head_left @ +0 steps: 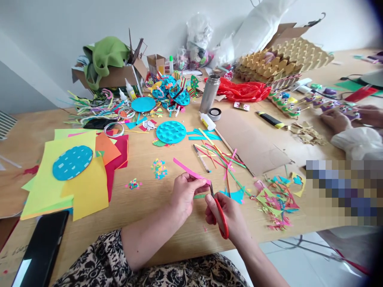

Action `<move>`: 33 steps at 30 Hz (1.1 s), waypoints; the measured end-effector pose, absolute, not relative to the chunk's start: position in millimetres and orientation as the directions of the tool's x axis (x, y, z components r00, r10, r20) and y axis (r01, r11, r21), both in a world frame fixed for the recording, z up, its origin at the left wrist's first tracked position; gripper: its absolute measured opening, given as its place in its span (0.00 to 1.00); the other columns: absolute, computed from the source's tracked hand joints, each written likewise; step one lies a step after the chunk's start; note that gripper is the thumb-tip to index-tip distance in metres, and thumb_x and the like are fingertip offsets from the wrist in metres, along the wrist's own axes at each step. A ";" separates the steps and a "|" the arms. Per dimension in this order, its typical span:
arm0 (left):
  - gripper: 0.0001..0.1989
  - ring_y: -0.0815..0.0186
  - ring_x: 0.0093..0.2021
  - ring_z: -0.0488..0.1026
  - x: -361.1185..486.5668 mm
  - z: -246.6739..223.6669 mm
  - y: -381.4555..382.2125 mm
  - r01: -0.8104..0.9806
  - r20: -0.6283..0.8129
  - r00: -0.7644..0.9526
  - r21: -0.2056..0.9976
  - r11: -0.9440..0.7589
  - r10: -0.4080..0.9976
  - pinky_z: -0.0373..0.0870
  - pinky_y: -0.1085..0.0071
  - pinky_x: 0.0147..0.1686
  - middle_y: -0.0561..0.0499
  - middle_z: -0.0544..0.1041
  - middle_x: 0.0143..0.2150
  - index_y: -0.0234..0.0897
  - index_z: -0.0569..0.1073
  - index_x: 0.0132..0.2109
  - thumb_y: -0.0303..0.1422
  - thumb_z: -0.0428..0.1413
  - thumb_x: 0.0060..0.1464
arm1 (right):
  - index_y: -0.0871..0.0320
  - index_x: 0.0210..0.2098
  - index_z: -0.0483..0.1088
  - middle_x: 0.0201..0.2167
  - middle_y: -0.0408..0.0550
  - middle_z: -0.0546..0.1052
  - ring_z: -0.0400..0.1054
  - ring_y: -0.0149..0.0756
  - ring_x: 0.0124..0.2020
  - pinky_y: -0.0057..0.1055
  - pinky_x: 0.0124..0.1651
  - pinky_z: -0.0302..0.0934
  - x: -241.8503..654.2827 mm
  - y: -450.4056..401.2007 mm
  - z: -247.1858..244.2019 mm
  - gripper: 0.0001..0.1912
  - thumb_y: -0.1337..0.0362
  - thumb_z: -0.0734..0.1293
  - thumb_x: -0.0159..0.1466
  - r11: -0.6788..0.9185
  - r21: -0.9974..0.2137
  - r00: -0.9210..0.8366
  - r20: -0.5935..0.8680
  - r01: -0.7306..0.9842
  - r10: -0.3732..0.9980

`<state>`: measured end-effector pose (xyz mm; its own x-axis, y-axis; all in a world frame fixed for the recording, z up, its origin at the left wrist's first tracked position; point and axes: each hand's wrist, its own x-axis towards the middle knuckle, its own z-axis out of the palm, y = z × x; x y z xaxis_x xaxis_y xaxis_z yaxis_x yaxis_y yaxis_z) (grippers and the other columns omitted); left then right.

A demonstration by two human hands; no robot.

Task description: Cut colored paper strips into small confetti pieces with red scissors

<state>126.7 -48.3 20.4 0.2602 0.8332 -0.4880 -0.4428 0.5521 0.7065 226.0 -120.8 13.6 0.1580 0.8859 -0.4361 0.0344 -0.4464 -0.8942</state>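
Observation:
My left hand [185, 192] pinches a pink paper strip [188, 170], whose free end points up and to the left. In my right hand [229, 211] are scissors with red handles [223, 223]. Their blades meet the right end of the strip, close to my left fingertips. Small heaps of cut paper bits [159, 169] lie left of my hands. Beyond the strip is a blue disc with a bumpy surface [170, 132]. A pen [202, 158] and several long, narrow coloured paper strips [221, 149] lie just behind my hands.
Coloured paper sheets [89, 199] and a phone [42, 247] are at left. Paper scraps [278, 203] lie at right, near a cardboard sheet [251, 139]. A steel bottle [210, 93] stands farther back. Another person's hands [336, 119] handle small egg-carton pieces at far right.

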 end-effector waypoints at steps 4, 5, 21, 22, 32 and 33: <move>0.09 0.67 0.26 0.72 127.2 18.3 -48.1 -0.450 -0.505 0.242 0.698 0.557 0.828 0.71 0.68 0.31 0.50 0.75 0.24 0.32 0.71 0.26 0.26 0.63 0.33 | 0.55 0.22 0.55 0.13 0.39 0.66 0.62 0.31 0.13 0.25 0.17 0.52 225.2 -118.1 10.9 0.24 0.42 0.65 0.52 -0.452 -0.891 0.152 -0.443 0.033 0.884; 0.10 0.67 0.26 0.72 127.3 18.1 -48.0 -0.454 -0.508 0.240 0.694 0.559 0.827 0.71 0.67 0.31 0.50 0.75 0.24 0.32 0.71 0.26 0.26 0.63 0.33 | 0.55 0.21 0.55 0.12 0.39 0.66 0.61 0.30 0.13 0.25 0.16 0.52 224.8 -117.2 11.2 0.24 0.42 0.65 0.52 -0.459 -0.888 0.152 -0.450 0.026 0.880; 0.09 0.67 0.26 0.73 129.8 15.9 -49.3 -0.464 -0.511 0.262 0.677 0.571 0.818 0.71 0.67 0.33 0.51 0.75 0.24 0.32 0.71 0.26 0.25 0.62 0.34 | 0.54 0.20 0.54 0.08 0.39 0.66 0.59 0.30 0.09 0.24 0.13 0.50 223.5 -118.4 7.6 0.25 0.40 0.64 0.52 -0.488 -0.869 0.216 -0.463 0.080 0.860; 0.09 0.67 0.26 0.73 130.0 15.5 -49.5 -0.464 -0.512 0.266 0.675 0.574 0.817 0.71 0.66 0.33 0.51 0.75 0.24 0.32 0.71 0.26 0.25 0.62 0.34 | 0.54 0.20 0.54 0.08 0.39 0.65 0.59 0.30 0.09 0.24 0.12 0.50 223.5 -118.5 7.9 0.25 0.40 0.64 0.52 -0.489 -0.868 0.219 -0.463 0.083 0.859; 0.09 0.66 0.26 0.73 130.5 14.8 -50.8 -0.472 -0.511 0.281 0.664 0.580 0.813 0.71 0.66 0.34 0.49 0.75 0.24 0.31 0.71 0.26 0.25 0.62 0.34 | 0.54 0.22 0.56 0.08 0.37 0.65 0.59 0.30 0.09 0.23 0.11 0.50 223.7 -122.3 3.0 0.22 0.44 0.65 0.55 -0.487 -0.868 0.214 -0.460 0.097 0.862; 0.09 0.66 0.26 0.73 130.6 14.9 -50.8 -0.473 -0.511 0.280 0.663 0.581 0.812 0.71 0.66 0.34 0.49 0.75 0.23 0.31 0.71 0.26 0.25 0.62 0.34 | 0.54 0.22 0.56 0.08 0.37 0.65 0.59 0.29 0.08 0.23 0.11 0.50 223.7 -122.5 3.2 0.22 0.45 0.65 0.55 -0.490 -0.866 0.216 -0.462 0.097 0.860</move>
<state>130.6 -50.8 14.9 0.2804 0.8123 -0.5114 -0.4726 0.5805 0.6630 223.7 -122.5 3.2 0.2165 0.8601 -0.4619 0.0975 -0.4898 -0.8663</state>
